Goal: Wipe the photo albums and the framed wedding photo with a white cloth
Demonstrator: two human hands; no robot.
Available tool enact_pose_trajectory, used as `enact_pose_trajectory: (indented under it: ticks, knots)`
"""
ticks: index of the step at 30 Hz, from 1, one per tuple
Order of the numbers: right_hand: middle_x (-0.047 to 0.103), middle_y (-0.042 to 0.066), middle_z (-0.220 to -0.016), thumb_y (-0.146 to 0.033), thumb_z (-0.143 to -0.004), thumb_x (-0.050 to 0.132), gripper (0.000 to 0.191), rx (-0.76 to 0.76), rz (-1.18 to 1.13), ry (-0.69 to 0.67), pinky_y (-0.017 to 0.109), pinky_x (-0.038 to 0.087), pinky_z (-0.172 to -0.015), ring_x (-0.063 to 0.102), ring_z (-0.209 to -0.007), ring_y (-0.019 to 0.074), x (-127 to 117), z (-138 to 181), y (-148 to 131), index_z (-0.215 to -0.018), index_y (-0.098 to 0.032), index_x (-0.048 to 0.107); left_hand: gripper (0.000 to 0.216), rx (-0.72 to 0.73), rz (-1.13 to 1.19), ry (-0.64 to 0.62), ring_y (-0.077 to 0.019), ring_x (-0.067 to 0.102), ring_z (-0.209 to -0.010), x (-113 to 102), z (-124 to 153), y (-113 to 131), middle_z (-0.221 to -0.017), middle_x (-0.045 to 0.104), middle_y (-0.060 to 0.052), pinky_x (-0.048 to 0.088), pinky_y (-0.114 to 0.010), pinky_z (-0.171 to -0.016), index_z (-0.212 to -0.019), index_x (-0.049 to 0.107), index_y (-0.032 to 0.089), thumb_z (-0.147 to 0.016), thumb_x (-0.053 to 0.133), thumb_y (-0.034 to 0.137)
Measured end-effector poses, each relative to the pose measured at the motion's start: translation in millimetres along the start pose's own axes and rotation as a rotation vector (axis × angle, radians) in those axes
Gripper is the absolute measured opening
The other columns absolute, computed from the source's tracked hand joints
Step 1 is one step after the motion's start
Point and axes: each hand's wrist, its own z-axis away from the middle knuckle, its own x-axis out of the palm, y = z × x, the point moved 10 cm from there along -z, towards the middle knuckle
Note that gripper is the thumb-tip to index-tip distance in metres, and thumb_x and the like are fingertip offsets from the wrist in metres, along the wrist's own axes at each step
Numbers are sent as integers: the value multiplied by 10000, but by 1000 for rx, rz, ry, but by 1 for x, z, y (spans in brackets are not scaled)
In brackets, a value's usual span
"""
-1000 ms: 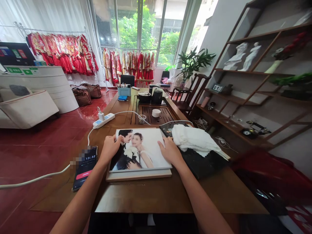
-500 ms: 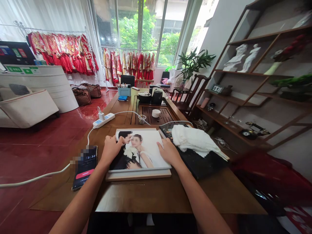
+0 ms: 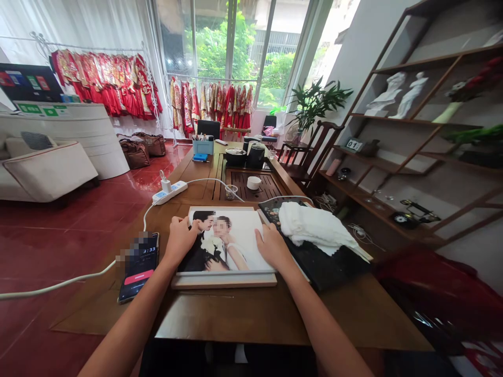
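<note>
Two hands are at work, the left hand (image 3: 182,242) and the right hand (image 3: 274,245), one at each side of a single photo panel (image 3: 245,248). The fingers of each pinch its side edge, thumbs on top; how far the other fingers reach underneath is hard to tell, as the hands cover that part. The panel lies face up between them, printed with two people, over one pale board (image 3: 223,283) that juts out along its near edge. Nearer the body than the fingers, a strip of bench (image 3: 220,317) runs from the board to the bench's near edge.

Outward from the left fingers lies one phone (image 3: 137,277), close beside the forearm; beyond those fingers stands one power strip (image 3: 178,188) bearing one white plug (image 3: 165,185). Just outward of the right fingers is one black flat item (image 3: 338,269), with one white cloth (image 3: 310,225) bunched on it, leaving little room on that side. Beyond both hands, one slatted tray (image 3: 273,184) carries a white cup (image 3: 253,183), with one small glass (image 3: 231,192) at its left.
</note>
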Motion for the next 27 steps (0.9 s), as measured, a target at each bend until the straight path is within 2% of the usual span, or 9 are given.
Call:
enact_pose_trajectory:
  ticks: [6, 11, 16, 22, 27]
  knots:
    - [576, 166, -997, -290, -977, 333, 340, 62, 17, 36, 312, 391, -846, 577, -907, 241, -3, 3, -2, -969, -85, 604, 364, -12, 66, -8, -276, 513, -1036, 2, -3, -3, -859, 624, -104, 373, -355, -941, -875, 682, 140, -841, 366, 319]
    - [578, 170, -1020, -288, -972, 350, 330, 110, 32, 25, 313, 398, -826, 592, -908, 240, -2, 4, -2, -974, -82, 608, 351, -31, 152, -35, -205, 578, -750, -2, -7, -5, -711, 646, -48, 421, -265, -719, -804, 686, 143, -818, 367, 289]
    - [574, 171, -1045, -296, -972, 359, 323, 128, 36, 12, 306, 395, -833, 594, -943, 237, -3, 6, -5, -996, -89, 607, 332, -34, 200, -21, -167, 536, -642, -6, -7, -5, -618, 606, -10, 381, -230, -612, -742, 677, 134, -792, 393, 299]
    - [578, 169, -1015, -307, -977, 341, 347, 126, 33, 8, 307, 396, -818, 600, -926, 242, -4, 7, -6, -1000, -84, 606, 295, -22, 206, -8, -135, 452, -571, -8, -6, -2, -519, 495, 28, 333, -228, -577, -636, 625, 152, -766, 413, 309]
    - [579, 162, -1014, -302, -977, 347, 336, 108, 23, 10, 301, 387, -837, 594, -928, 233, -4, 6, -6, -998, -87, 605, 311, -54, 212, -19, -141, 494, -584, -7, -5, -4, -552, 553, 21, 347, -230, -587, -712, 669, 149, -769, 420, 327]
